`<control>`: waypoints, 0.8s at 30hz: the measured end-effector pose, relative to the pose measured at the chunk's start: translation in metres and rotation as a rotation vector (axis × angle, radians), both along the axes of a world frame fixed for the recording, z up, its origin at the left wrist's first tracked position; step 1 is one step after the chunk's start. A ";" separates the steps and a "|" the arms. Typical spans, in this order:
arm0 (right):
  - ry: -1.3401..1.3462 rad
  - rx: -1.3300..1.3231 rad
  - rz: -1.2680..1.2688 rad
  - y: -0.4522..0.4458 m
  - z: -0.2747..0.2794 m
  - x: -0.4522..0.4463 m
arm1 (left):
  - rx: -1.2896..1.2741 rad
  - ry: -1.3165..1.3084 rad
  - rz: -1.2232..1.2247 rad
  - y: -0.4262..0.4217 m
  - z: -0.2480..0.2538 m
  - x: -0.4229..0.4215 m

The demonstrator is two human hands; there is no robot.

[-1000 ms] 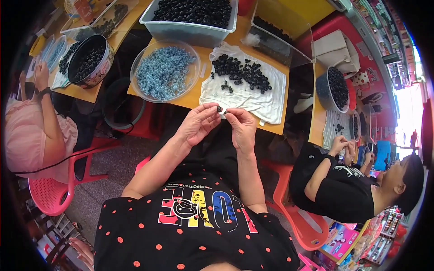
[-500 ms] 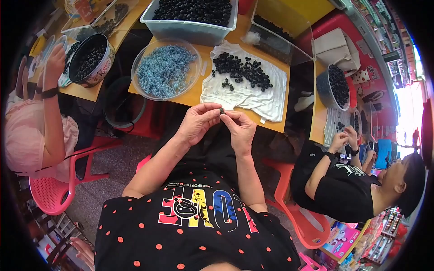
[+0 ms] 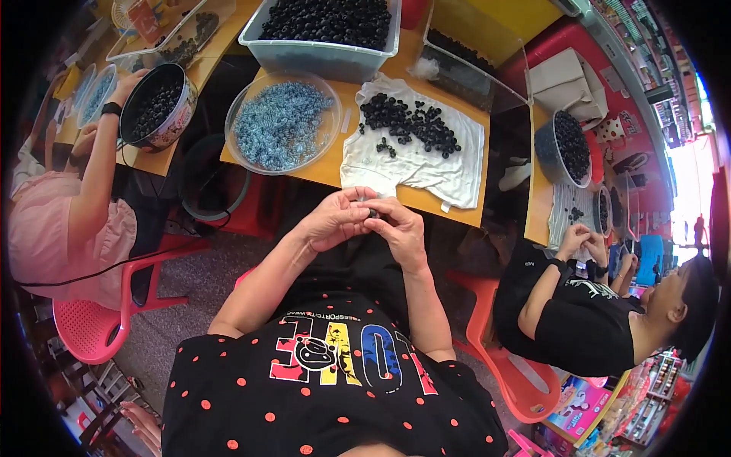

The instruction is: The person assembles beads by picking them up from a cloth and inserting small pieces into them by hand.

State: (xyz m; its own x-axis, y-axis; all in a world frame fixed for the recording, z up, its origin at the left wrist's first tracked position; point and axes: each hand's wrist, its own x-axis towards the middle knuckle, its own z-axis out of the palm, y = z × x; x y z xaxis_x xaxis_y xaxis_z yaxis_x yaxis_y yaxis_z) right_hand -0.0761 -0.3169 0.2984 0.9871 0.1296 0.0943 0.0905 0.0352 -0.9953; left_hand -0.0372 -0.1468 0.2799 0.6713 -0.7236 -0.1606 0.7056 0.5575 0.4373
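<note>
My left hand (image 3: 336, 221) and my right hand (image 3: 402, 234) meet in front of my chest, by the table's near edge. The fingertips of both are closed on one small dark round piece (image 3: 373, 214), mostly covered by the fingers. Just beyond them, a white cloth (image 3: 449, 179) lies on the table with many loose black round pieces (image 3: 434, 133) spread over it. To the left of the cloth, a round clear tray (image 3: 234, 156) holds a heap of small bluish transparent pieces (image 3: 278, 118).
A large plastic bin (image 3: 320, 62) full of black pieces stands at the back. A person in pink on the left reaches past a pot (image 3: 183, 114) of dark pieces. On the right, a person in black works beside a bucket (image 3: 550, 148). A red chair (image 3: 495, 343) stands between us.
My hands have drawn closer together around the dark piece, and my fingers have curled further over it. The person at left has moved an arm forward, behind the pot.
</note>
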 end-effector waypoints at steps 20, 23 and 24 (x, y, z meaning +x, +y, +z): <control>0.211 0.359 -0.262 -0.020 -0.035 -0.029 | 0.605 -0.566 0.407 0.012 0.125 0.213; 0.182 0.308 -0.247 -0.025 -0.039 -0.031 | 0.730 -0.538 0.545 -0.002 0.129 0.247; 0.179 0.310 -0.272 -0.026 -0.035 -0.031 | 0.759 -0.547 0.484 -0.007 0.125 0.238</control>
